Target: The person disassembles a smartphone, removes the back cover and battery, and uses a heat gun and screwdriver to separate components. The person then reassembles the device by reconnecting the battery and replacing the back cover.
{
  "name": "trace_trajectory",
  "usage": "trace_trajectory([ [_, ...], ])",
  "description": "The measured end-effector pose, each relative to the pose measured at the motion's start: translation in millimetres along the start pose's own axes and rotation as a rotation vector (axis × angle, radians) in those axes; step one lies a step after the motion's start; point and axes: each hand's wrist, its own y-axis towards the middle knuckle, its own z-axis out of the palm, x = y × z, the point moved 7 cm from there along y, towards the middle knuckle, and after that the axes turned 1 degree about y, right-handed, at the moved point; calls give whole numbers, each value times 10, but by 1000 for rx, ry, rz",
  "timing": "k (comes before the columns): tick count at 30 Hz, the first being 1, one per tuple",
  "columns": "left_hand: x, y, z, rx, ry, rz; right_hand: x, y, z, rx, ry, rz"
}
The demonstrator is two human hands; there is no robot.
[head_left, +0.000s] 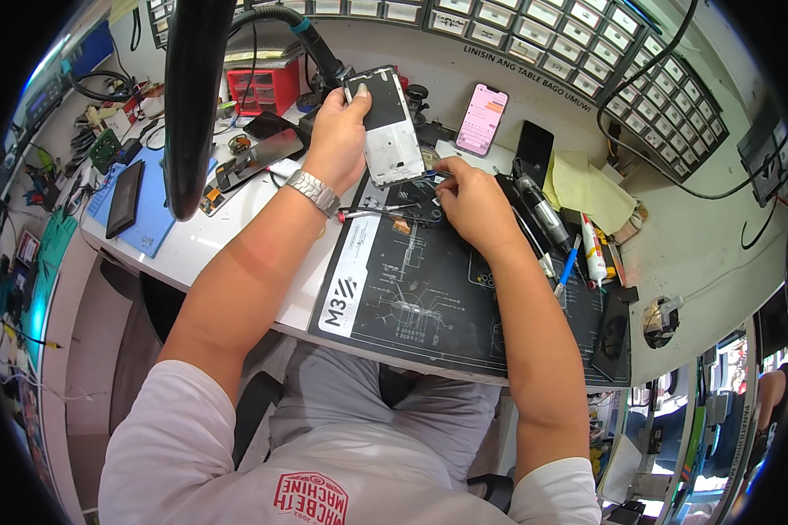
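Note:
My left hand, wrist in a metal watch, is raised over the bench, gripping a disassembled phone with a black upper part and silvery lower part. My right hand is beside the phone's lower end, fingers bent together on something dark and thin that I cannot make out. Thin dark cables lie below, on the black printed mat. Just behind the phone is a black jointed arm with a hose.
A lit phone, a dark phone, pen-like tools and tubes lie right and behind. A blue mat, phone parts and red drawers are left. A thick black post hangs at upper left; small-parts drawers line the back.

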Motion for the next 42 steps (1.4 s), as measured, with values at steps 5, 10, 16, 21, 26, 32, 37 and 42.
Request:
trace_trajectory([
  [5, 1, -6, 14, 1, -10, 6, 169, -22, 101, 9, -275, -40],
  [10, 12, 50, -30, -1, 0, 49, 240, -5, 194, 28, -377, -129],
  [16, -74, 64, -46, -25, -2, 58, 108, -41, -37, -18, -111, -52],
  [21, -68, 12, -31, -16, -18, 2, 88, -325, -334, 278, 156, 78],
  [26, 23, -27, 28, -1, 16, -12, -250, -307, -455, 225, 266, 139],
  [32, 211, -96, 163, 85, 7, -14, -484, -223, -654, -31, 514, 221],
  [37, 295, -332, 363, 197, -78, -65, -23, -274, -221, 156, 687, 185],
  [42, 273, -308, 356, 241, -63, -72, 80, -287, -250, 95, 636, 172],
])
